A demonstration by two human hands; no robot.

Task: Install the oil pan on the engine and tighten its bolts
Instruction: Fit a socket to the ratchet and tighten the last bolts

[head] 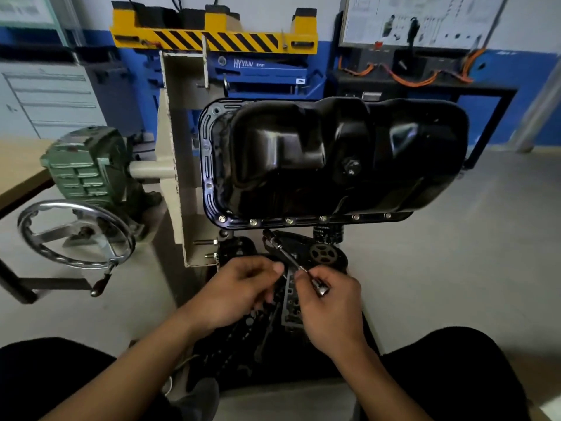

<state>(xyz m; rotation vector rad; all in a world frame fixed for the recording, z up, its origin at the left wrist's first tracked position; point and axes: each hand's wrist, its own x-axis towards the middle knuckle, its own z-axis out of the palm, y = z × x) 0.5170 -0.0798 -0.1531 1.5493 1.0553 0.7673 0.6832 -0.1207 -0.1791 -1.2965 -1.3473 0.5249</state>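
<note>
Oil pan (334, 159) sits upturned on the engine (323, 256), bolts (290, 220) standing along its near flange. Below it, the right hand (328, 302) grips the socket driver (285, 253) at its butt while the left hand (243, 287) pinches the shaft. The socket should probably seat squarely on a bolt head before any turning.

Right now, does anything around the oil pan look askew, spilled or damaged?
Nothing stands out. The oil pan sits square on the engine, with bolts in a row along its near flange. No spill or dent shows. The right hand holds a socket driver below the pan, off the bolts.
</note>
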